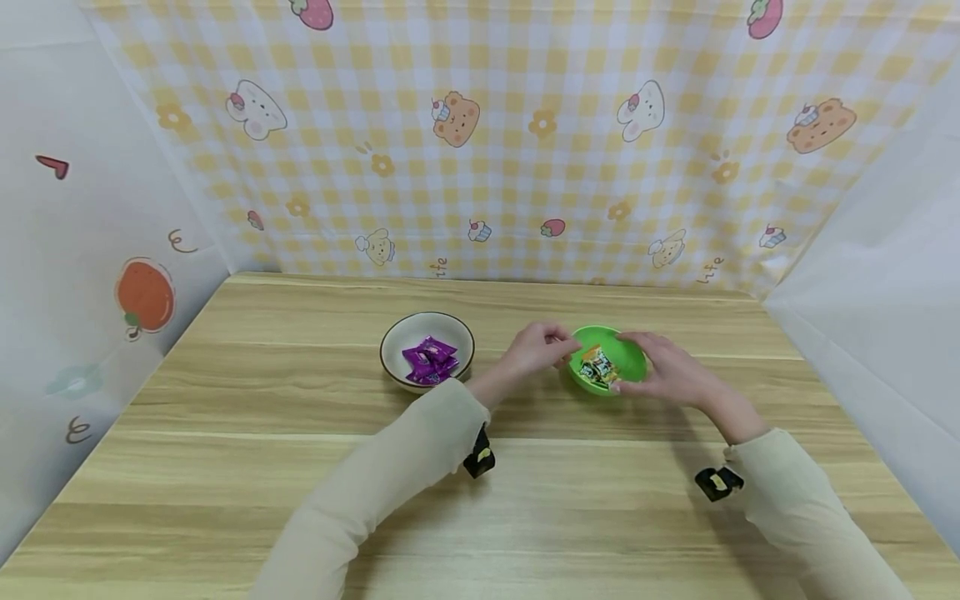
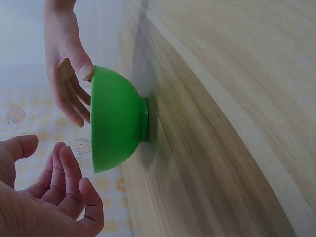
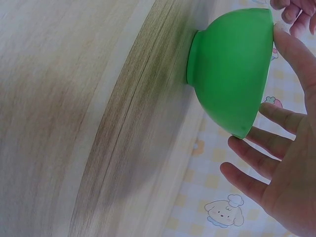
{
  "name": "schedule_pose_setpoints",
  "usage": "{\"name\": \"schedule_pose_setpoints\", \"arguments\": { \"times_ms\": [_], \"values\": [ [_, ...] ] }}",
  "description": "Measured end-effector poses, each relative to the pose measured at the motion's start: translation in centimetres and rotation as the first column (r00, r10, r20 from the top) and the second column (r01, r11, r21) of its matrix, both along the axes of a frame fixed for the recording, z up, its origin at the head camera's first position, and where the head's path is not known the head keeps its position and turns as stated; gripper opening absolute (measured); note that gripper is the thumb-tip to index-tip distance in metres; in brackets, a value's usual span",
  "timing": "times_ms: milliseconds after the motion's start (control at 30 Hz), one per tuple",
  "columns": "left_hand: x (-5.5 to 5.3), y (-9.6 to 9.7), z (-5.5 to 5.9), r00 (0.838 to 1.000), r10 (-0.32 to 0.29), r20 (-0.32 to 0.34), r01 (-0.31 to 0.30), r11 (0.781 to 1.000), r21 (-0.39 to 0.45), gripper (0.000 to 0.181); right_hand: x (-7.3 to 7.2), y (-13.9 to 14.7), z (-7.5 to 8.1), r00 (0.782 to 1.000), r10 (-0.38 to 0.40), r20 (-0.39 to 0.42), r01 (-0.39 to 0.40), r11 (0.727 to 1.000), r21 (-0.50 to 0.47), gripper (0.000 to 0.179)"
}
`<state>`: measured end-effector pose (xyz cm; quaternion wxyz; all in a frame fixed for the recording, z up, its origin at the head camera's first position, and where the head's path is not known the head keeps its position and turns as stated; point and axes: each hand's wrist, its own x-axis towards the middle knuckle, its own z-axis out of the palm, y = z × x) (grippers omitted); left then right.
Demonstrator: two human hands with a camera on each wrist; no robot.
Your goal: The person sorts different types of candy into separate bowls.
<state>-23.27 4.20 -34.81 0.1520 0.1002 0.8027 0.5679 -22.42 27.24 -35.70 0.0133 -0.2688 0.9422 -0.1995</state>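
Observation:
A green bowl point(image 1: 632, 363) stands upright on the wooden table, with several small orange, green and white wrapped packets point(image 1: 597, 367) inside. My right hand point(image 1: 670, 373) spans its right side, fingers spread and fairly straight. The right thumb point(image 3: 295, 52) touches the rim, and other fingertips lie along the rim. At the bowl's left rim is my left hand point(image 1: 542, 348), its fingers loosely bent and nothing visible between them. The left wrist view shows this hand point(image 2: 52, 192) apart from the bowl. Further left, a cream bowl with a dark rim point(image 1: 401, 337) contains several purple wrapped packets point(image 1: 432, 360).
The pale wood table point(image 1: 525, 500) runs back to a yellow checked cloth point(image 1: 495, 192) with cartoon prints. White sheets hang at the left point(image 1: 75, 250) and right point(image 1: 877, 250). Both forearms reach in from the front, with black wrist mounts point(image 1: 480, 457).

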Motion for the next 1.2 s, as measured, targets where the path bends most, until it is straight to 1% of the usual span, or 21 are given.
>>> {"name": "schedule_pose_setpoints", "arguments": {
  "times_ms": [100, 300, 433, 533, 600, 633, 667, 700, 767, 800, 867, 933, 1000, 1033, 1100, 1200],
  "values": [
    [0.2, -0.6, 0.0, 1.000, -0.014, -0.015, 0.014, 1.000, -0.002, 0.017, 0.0, 0.0, -0.1, 1.000, 0.004, -0.004, -0.004, 1.000, -0.002, 0.082],
    [1.2, -1.9, 0.6, 0.998, -0.032, -0.048, 0.031, 0.999, -0.030, 0.019, 0.0, 0.0, -0.2, 1.000, 0.010, -0.024, -0.011, 1.000, -0.011, 0.080],
    [1.9, -3.1, 0.9, 0.995, -0.051, -0.090, 0.047, 0.998, -0.039, 0.016, 0.0, 0.0, -0.2, 1.000, 0.010, -0.020, -0.011, 1.000, -0.008, 0.080],
    [2.7, -4.0, 1.1, 0.985, -0.084, -0.148, 0.076, 0.996, -0.055, 0.014, 0.0, -0.1, -0.1, 1.000, 0.012, -0.018, -0.012, 1.000, -0.002, 0.080],
    [3.2, -4.7, 1.1, 0.969, -0.115, -0.217, 0.097, 0.991, -0.093, 0.012, 0.0, -0.1, 0.0, 1.000, 0.015, -0.021, -0.015, 1.000, -0.001, 0.080],
    [3.5, -5.0, 1.1, 0.957, -0.135, -0.256, 0.106, 0.986, -0.125, 0.011, 0.0, -0.1, 0.0, 1.000, 0.016, -0.026, -0.016, 1.000, 0.001, 0.080],
    [3.7, -5.3, 1.1, 0.941, -0.157, -0.298, 0.111, 0.980, -0.165, 0.011, 0.0, -0.1, 0.0, 0.999, 0.017, -0.029, -0.017, 1.000, 0.001, 0.080],
    [4.0, -5.6, 1.1, 0.923, -0.180, -0.341, 0.109, 0.970, -0.216, 0.010, 0.0, -0.1, 0.1, 0.999, 0.020, -0.031, -0.020, 1.000, 0.001, 0.080],
    [4.5, -6.2, 1.1, 0.877, -0.231, -0.421, 0.095, 0.943, -0.320, 0.012, 0.0, -0.1, 0.0, 0.999, 0.021, -0.032, -0.021, 1.000, 0.002, 0.080],
    [4.7, -6.5, 1.2, 0.850, -0.260, -0.458, 0.081, 0.924, -0.374, 0.013, 0.0, -0.1, 0.0, 0.999, 0.022, -0.034, -0.022, 1.000, 0.003, 0.080],
    [5.0, -7.1, 1.4, 0.788, -0.316, -0.529, 0.043, 0.884, -0.466, 0.017, -0.1, 0.0, -0.1, 0.999, 0.019, -0.029, -0.019, 1.000, 0.005, 0.080],
    [5.2, -7.8, 1.5, 0.725, -0.360, -0.587, -0.004, 0.850, -0.526, 0.022, 0.0, 0.1, -0.1, 1.000, 0.011, -0.018, -0.011, 1.000, 0.006, 0.080],
    [5.2, -8.5, 1.5, 0.675, -0.382, -0.632, -0.060, 0.825, -0.562, 0.027, 0.0, 0.2, -0.1, 1.000, 0.001, -0.006, -0.001, 1.000, 0.000, 0.081],
    [5.3, -9.0, 1.5, 0.658, -0.384, -0.648, -0.085, 0.817, -0.570, 0.031, 0.0, 0.2, 0.0, 1.000, -0.005, -0.003, 0.005, 1.000, -0.003, 0.080],
    [5.3, -10.0, 1.4, 0.636, -0.381, -0.671, -0.128, 0.805, -0.579, 0.039, 0.1, 0.2, 0.1, 1.000, -0.018, -0.011, 0.018, 1.000, -0.015, 0.079],
    [5.2, -11.7, 1.3, 0.601, -0.362, -0.713, -0.214, 0.787, -0.579, 0.052, 0.3, 0.3, 0.3, 0.996, -0.038, -0.075, 0.036, 0.999, -0.028, 0.077]
  ]
}}
